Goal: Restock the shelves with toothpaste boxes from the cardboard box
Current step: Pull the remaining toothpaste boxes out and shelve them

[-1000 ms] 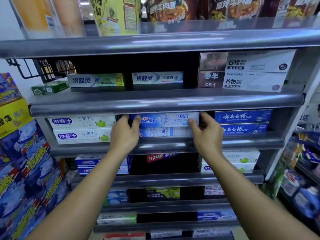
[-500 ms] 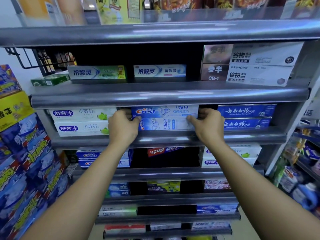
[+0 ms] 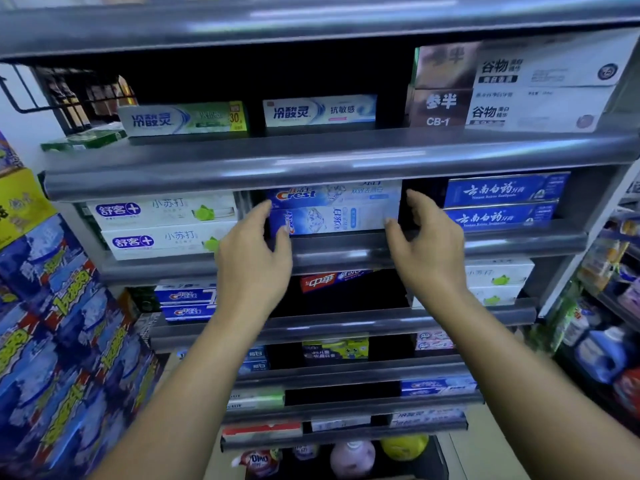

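Two blue-and-white Crest toothpaste boxes lie stacked in the middle of the second shelf, the upper box [image 3: 332, 195] on the lower box [image 3: 332, 220]. My left hand [image 3: 256, 261] is at their left end, its fingers loosely spread, a fingertip and the thumb just touching the boxes. My right hand [image 3: 427, 244] hovers at their right end with relaxed fingers, holding nothing. The cardboard box is out of view.
White toothpaste boxes [image 3: 162, 223] sit left of the Crest stack and dark blue ones [image 3: 502, 202] to the right. The grey shelf rail [image 3: 346, 252] runs just under my hands. More stocked shelves lie above and below. Blue packs [image 3: 62, 341] are piled at the left.
Both hands gripped the ends of the Crest boxes and pushed them in; now the fingers have loosened and drawn back a little. The view has moved closer.
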A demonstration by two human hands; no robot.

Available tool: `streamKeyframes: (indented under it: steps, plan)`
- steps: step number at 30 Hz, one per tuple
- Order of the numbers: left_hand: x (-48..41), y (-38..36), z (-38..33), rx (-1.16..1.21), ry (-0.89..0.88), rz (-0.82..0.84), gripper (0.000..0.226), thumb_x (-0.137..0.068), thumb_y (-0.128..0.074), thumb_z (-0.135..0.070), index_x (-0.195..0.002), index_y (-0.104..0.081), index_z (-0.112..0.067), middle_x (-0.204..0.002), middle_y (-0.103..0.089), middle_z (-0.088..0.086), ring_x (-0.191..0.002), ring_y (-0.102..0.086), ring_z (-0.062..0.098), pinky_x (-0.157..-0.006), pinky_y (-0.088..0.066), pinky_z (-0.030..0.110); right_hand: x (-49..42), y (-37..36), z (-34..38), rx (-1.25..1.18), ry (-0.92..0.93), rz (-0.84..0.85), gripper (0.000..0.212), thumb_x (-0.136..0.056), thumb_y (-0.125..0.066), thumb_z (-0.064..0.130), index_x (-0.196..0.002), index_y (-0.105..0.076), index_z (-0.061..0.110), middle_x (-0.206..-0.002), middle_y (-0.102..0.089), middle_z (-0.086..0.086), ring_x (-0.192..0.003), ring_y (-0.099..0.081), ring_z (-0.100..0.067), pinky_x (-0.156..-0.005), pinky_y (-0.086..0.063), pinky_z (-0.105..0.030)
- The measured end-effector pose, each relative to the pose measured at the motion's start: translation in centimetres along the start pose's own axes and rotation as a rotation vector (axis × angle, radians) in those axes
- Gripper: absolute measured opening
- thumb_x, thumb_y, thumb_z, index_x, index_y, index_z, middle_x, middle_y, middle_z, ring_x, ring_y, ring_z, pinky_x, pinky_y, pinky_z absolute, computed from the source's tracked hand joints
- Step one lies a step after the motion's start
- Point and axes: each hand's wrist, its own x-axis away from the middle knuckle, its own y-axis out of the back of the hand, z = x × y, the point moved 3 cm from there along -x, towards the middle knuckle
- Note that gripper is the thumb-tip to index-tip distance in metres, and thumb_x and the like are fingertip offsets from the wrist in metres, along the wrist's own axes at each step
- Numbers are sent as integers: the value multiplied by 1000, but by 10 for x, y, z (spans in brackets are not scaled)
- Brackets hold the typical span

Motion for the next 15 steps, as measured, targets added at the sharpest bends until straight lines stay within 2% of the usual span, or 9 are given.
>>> streamKeyframes:
  steps: [3,5,7,9,11,13,15]
  plan:
    - [48,-5,10,130,-69,26,34,-94,-64,-31,-126,-68,-21,-113,-73,-9,-103,-70,8,-96,-57,34,57,11,-8,-45,34,-43,36,-95,-64,32,-126,-62,15,-112,-72,0,-99,-65,-18,-85,-49,-31]
    - [87,-20,22,161,-80,144,28,-94,-66,-28,-120,-71,-18,-104,-72,-15,-97,-68,0,-92,-53,19,99,13,-27,-56,-18,-3,29,-94,-66,28,-118,-69,11,-103,-74,0,-91,-66,-16,-82,-49,-27]
    - [130,-41,39,212,-11,331,24,-95,-64,-36,-116,-71,-27,-98,-69,-28,-97,-65,-8,-86,-47,6,145,11,-55,-89,-139,68,22,-93,-67,22,-110,-73,9,-95,-75,0,-84,-69,-15,-79,-54,-32]
    - [178,-66,60,223,82,529,22,-93,-60,-44,-112,-69,-38,-96,-70,-31,-96,-65,-11,-81,-49,7,195,5,-91,-87,-292,161,15,-92,-69,16,-104,-74,9,-91,-75,2,-79,-69,-15,-75,-57,-39]
    - [231,-91,84,202,200,703,19,-90,-61,-46,-108,-67,-45,-98,-71,-31,-92,-67,-8,-78,-53,16,248,-1,-132,-76,-486,253,11,-91,-70,11,-101,-75,12,-88,-74,3,-75,-69,-14,-72,-58,-43]
    - [284,-117,113,169,333,845,15,-88,-66,-38,-96,-69,-51,-94,-72,-31,-86,-68,-8,-76,-52,16,301,-7,-174,-42,-665,336,12,-90,-71,9,-100,-76,13,-87,-75,2,-73,-68,-14,-73,-58,-44]
    - [340,-143,148,75,467,958,17,-86,-71,-30,-91,-70,-47,-89,-73,-25,-84,-67,-8,-78,-52,19,356,-17,-218,-6,-850,423,11,-89,-72,8,-98,-76,14,-88,-75,0,-72,-67,-17,-74,-58,-44]
